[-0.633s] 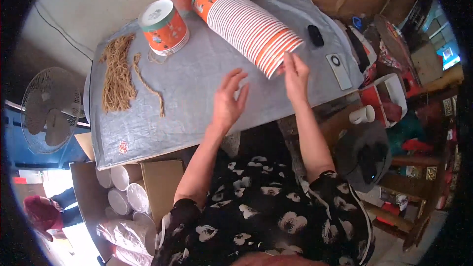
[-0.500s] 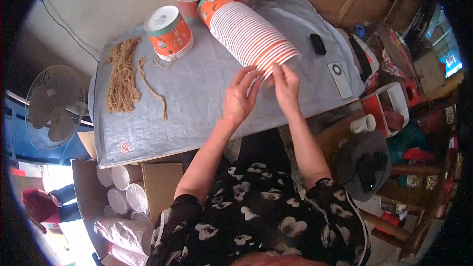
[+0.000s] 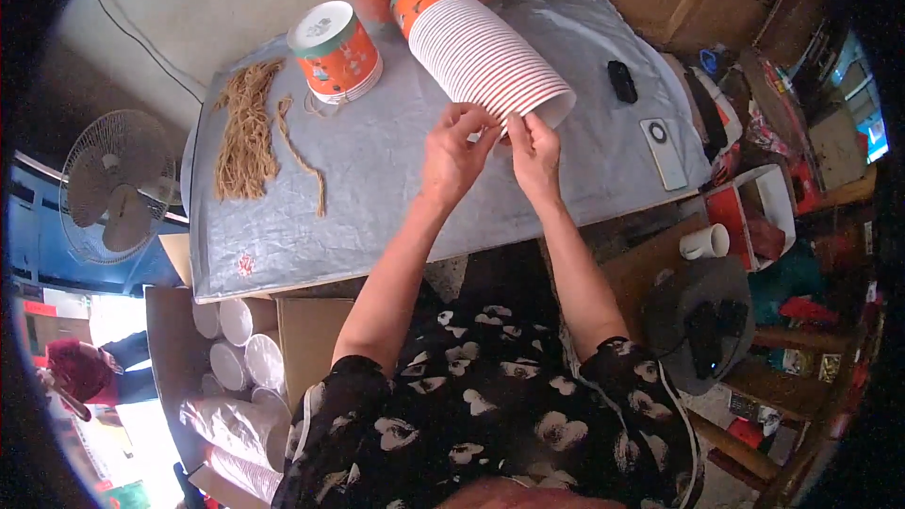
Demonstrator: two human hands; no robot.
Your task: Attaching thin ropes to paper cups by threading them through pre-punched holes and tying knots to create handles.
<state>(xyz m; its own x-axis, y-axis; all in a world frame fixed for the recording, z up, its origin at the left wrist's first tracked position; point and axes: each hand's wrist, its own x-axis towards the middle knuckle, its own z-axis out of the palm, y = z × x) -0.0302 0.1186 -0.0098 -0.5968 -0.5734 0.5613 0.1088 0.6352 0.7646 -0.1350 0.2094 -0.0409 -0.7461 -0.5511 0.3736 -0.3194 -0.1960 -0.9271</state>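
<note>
Stack of cups [image 3: 485, 52] lying aslant on desk [image 3: 377, 165]. Left hand [image 3: 456, 149] and right hand [image 3: 535, 153] pinching rims at near end. Risk: uneven pull could bend rims, roll stack.

A: Left of the table [image 3: 377, 198]?
B: Fan [image 3: 118, 187], round wire cage, blades visible.
A: Far side?
B: Brown cardboard [image 3: 627, 2], dark print.
A: Right end?
B: Pale phone-like slab [image 3: 664, 155] near small black object [image 3: 621, 82]. Beyond the edge: white mug [image 3: 705, 242] beside red-and-white bin [image 3: 725, 214].
</note>
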